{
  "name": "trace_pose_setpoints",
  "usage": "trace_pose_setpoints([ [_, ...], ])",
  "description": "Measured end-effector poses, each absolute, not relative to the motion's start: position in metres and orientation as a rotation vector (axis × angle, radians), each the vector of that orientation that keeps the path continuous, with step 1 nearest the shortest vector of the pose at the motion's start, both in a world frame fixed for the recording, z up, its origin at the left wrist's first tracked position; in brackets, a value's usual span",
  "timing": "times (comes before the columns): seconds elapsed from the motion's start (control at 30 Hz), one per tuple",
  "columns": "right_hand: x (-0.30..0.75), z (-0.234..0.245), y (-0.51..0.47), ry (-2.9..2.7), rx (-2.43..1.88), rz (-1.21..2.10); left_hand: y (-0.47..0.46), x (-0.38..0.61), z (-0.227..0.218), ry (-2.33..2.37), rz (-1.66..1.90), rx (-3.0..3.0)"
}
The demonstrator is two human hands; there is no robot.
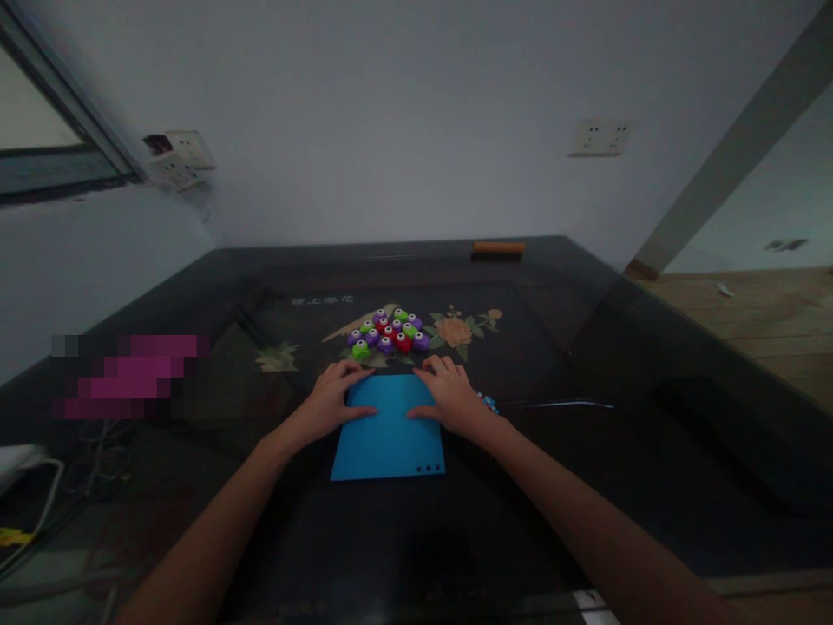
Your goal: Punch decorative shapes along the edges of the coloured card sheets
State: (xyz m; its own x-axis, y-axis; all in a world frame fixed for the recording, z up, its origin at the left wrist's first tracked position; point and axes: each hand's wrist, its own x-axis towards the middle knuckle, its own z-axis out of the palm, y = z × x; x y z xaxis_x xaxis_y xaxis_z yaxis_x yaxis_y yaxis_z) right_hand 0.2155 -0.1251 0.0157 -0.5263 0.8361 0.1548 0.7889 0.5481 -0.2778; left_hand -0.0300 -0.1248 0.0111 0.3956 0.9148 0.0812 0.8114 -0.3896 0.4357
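A flat, bright blue sheet (390,443) lies on the dark table in front of me, with small dark dots near its lower right corner. My left hand (335,398) holds its left side, the thumb over the sheet and the fingers at the far left corner. On the other side, my right hand (454,395) grips in the same way, thumb on top and fingers at the far right corner. Just beyond the sheet sits a cluster of several small green, purple and red pieces with eye-like spots (389,330). Small blue and red bits (488,403) show beside my right wrist.
The glossy black table (586,338) has a printed flower pattern and reaches the wall. An orange-brown bar (498,249) lies at its back edge. At left are a blurred-out magenta patch (136,373) and cables (101,460). Sockets (600,137) are on the wall.
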Motion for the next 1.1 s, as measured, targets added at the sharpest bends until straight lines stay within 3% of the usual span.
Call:
trace_pose_setpoints([
  [0.87,0.215,0.017,-0.129,-2.432,-1.300,0.284,-0.133,-0.024,0.028,1.428,0.634,2.284],
  [1.1,0.219,0.023,-0.126,-2.194,-1.313,0.589,-0.133,-0.027,0.035,1.506,0.614,2.042],
])
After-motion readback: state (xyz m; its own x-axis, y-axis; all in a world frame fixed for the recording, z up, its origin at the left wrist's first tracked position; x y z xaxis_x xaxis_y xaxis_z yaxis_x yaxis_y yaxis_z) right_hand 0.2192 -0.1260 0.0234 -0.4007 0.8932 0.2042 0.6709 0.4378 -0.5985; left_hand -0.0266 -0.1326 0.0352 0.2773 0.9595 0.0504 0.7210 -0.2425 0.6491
